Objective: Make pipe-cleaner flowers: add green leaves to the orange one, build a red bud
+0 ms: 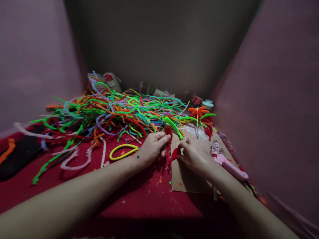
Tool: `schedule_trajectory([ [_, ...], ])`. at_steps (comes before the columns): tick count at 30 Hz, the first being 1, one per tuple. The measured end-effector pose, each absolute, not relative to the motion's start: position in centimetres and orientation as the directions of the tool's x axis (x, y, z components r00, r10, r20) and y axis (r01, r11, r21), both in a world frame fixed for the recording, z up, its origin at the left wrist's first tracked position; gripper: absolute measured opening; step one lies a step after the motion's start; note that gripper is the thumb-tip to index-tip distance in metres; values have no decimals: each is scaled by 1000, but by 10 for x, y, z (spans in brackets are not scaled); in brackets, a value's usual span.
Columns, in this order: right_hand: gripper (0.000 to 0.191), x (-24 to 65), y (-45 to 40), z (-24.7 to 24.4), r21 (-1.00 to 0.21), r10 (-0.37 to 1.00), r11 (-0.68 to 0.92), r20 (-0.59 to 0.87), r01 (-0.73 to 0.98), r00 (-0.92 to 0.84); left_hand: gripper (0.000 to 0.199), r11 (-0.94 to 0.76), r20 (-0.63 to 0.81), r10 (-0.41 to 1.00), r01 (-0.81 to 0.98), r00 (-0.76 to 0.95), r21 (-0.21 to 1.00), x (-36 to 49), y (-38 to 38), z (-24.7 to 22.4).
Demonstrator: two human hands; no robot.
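My left hand (155, 147) is closed on a red fuzzy piece (168, 132), pinched between thumb and fingers and held upright. Just to its right, my right hand (193, 152) pinches the red fuzzy material (175, 154) at a lower point, above the cardboard's left edge. Whether both hands hold one joined piece cannot be made out. Beyond the hands lies a green fuzzy leaf shape (173, 127). Yellow-handled scissors (123, 152) rest beside my left wrist. A pink glue gun (229, 164) lies right of my right hand on the cardboard (185, 181).
A large tangle of coloured pipe cleaners (112, 111) covers the back left. An orange flower (198, 112) with green leaves stands at the back right, near a small pale blue jar (207, 104). A black object (20, 159) lies far left on the red cloth (139, 202).
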State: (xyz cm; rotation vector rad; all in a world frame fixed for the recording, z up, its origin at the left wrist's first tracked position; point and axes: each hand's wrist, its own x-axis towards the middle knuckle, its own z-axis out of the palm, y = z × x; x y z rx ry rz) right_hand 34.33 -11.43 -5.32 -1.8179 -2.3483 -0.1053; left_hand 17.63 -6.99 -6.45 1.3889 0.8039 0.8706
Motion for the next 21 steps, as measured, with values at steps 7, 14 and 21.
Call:
schedule_trajectory([
  [7,14,334,-113,-50,-116,972,227,96,967,-216,30,63,-58,834,11,549,998,180,-77,-71],
  [14,10,329,-106,-54,-274,994,94,-23,957,-104,31,95,-76,832,-6,550,995,183,-77,-77],
  [21,6,341,-107,-47,-720,995,91,90,687,-38,27,90,-29,825,-81,564,993,179,-73,-71],
])
